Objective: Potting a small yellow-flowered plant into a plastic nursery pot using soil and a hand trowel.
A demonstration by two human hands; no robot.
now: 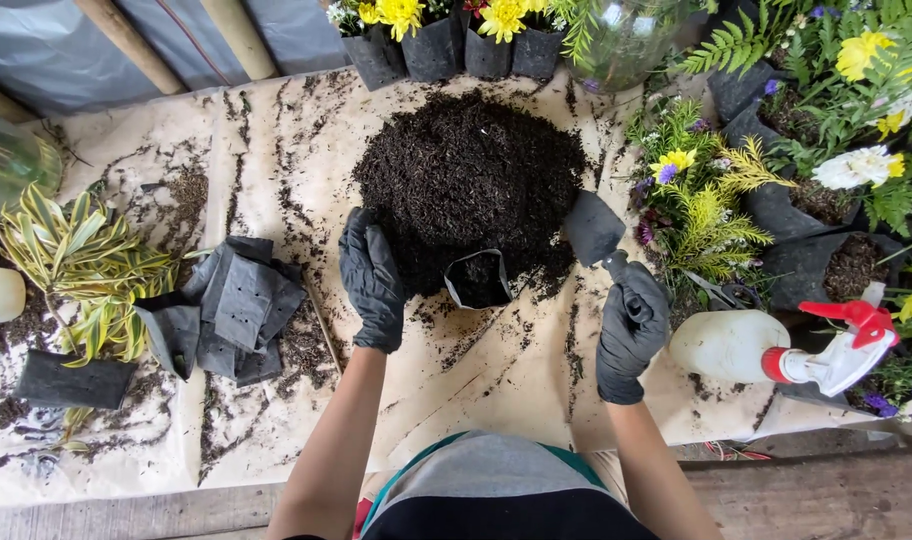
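Observation:
A big heap of dark soil [471, 170] lies on a pale sheet [496, 370]. At its near edge stands a small black grow bag [478, 279], open at the top with soil inside. My left hand [372, 278], in a black glove, rests flat against the heap just left of the bag, fingers apart, holding nothing. My right hand [631, 330], also gloved, grips the handle of a small trowel [594, 230], whose blade points up toward the heap's right side.
A stack of empty black grow bags [231, 310] lies to the left, next to a striped-leaf plant [86, 265]. Potted yellow, white and purple flowers [826, 130] crowd the right and back. A white spray bottle with a red trigger [776, 345] lies at right.

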